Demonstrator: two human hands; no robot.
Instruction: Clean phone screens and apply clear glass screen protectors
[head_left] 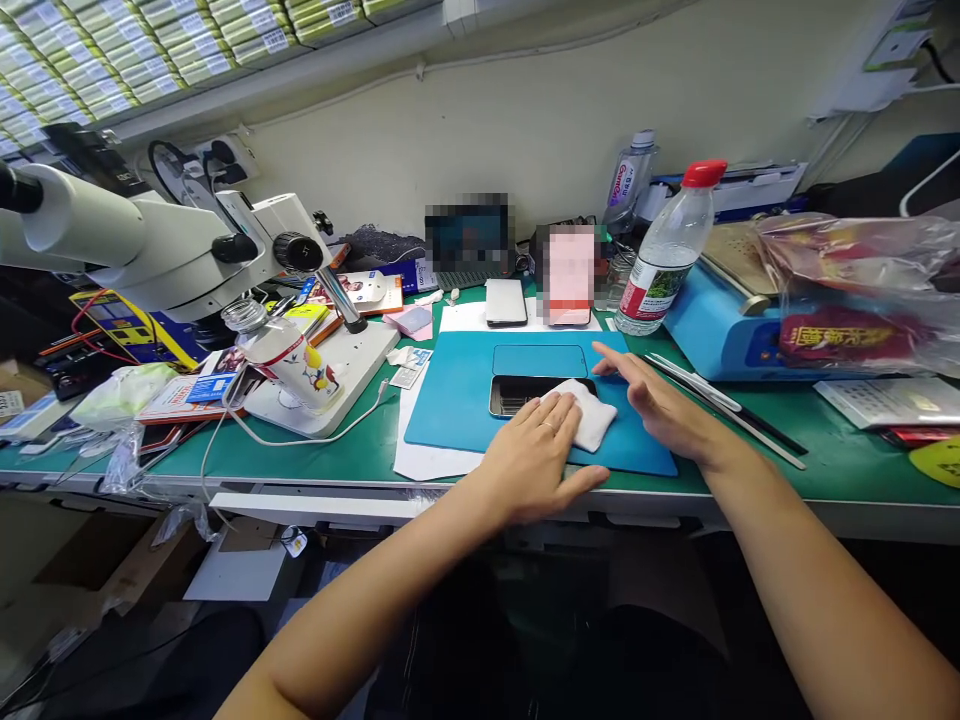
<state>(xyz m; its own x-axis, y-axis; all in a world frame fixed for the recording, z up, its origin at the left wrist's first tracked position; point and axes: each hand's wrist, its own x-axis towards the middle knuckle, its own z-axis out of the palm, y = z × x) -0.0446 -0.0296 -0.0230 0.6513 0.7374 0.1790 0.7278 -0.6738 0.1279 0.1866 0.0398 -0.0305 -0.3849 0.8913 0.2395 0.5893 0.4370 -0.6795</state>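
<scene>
White cloth (598, 418), folded: pressed flat beneath the left hand (534, 440), fingers extended, not curled round it. Right hand (652, 400): held apart, just to the right, fingers loose, nothing seen in its grasp. Wiping was judged to be the step in hand; light, even strokes, with the edge steadied by the free hand, were called for. Phone-like device (508, 395): laid flat at frame centre on a blue mat (450, 400); black, glossy, pale-rimmed, streaked with reflections, right part covered. Just above: dark-outlined clear panel (538, 360). Upper left: white microscope (169, 250).
</scene>
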